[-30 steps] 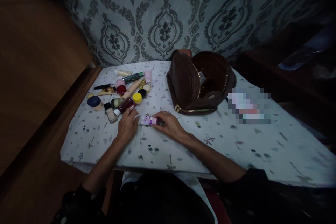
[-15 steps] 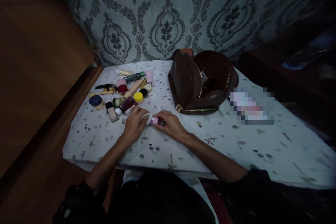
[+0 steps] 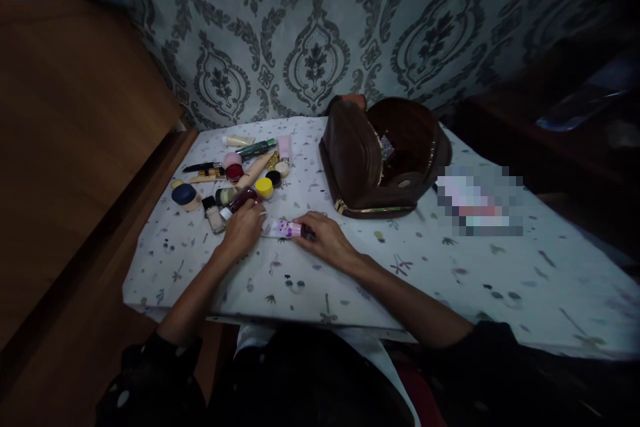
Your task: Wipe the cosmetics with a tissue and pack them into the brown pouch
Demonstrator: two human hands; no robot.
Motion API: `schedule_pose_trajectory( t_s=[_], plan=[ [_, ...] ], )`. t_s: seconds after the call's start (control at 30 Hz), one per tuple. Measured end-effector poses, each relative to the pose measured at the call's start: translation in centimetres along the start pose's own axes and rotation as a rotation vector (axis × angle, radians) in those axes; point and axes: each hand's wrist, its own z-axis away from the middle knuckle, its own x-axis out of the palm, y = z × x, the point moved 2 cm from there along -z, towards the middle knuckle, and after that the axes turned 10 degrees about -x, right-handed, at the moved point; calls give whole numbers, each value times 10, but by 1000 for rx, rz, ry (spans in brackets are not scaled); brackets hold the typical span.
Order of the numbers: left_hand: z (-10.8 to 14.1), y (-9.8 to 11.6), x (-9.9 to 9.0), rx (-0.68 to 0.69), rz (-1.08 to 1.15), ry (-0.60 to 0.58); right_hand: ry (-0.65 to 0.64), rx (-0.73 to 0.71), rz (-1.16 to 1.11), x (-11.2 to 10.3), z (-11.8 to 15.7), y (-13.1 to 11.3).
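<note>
A white and purple tube (image 3: 283, 228) lies flat above the table's front part, its purple cap end toward the right. The fingers of my right hand (image 3: 326, 240) are closed around that cap end. To the left, my left hand (image 3: 243, 230) is closed by the tube's other end, and a thin white piece (image 3: 263, 214) shows at its fingertips; its kind is unclear. Just beyond the left hand lies a dark red bottle (image 3: 239, 201). A beige bottle with a black cap (image 3: 215, 217) rests to the left of it.
Several cosmetics lie at the back left, among them a yellow-lidded jar (image 3: 264, 187), a navy-lidded jar (image 3: 185, 196), and a pink tube (image 3: 285, 148). An unzipped brown bag (image 3: 353, 160) stands at the back middle. A patterned cloth (image 3: 425, 280) covers the table.
My left hand has slid left along the tube with the white piece, uncovering the tube's printed middle. My right hand has stayed on the cap end.
</note>
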Motion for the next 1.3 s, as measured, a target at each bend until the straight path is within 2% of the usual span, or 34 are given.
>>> schedule_pose_trajectory(
  t_s=[0.13, 0.3, 0.4, 0.47, 0.57, 0.7, 0.9, 1.03, 1.13, 1.3],
  plan=[
    [9, 0, 0, 23, 124, 87, 15, -22, -16, -1, 1, -2],
    [37, 23, 4, 216, 398, 160, 25, -10, -86, -3, 2, -2],
    [49, 36, 10, 291, 320, 207, 49, 0, -119, -2, 1, 0],
    [51, 37, 12, 295, 213, 244, 55, 8, -127, -3, 0, 1],
    [50, 27, 11, 267, 81, 271, 53, 26, -143, -5, -1, 0],
    [48, 3, 4, 222, 6, 283, 50, 44, -147, -8, -2, -2],
    [51, -26, 8, 152, 18, 270, 45, 33, -125, -4, 0, -1],
    [53, -31, 12, 142, 98, 272, 2, -10, -65, -2, 2, -1],
    [52, -20, 7, 158, 234, 289, -5, -20, 35, -5, 4, 0],
    [41, 22, -1, 298, 366, 247, -58, -38, 144, -8, 3, 2]
  ],
)
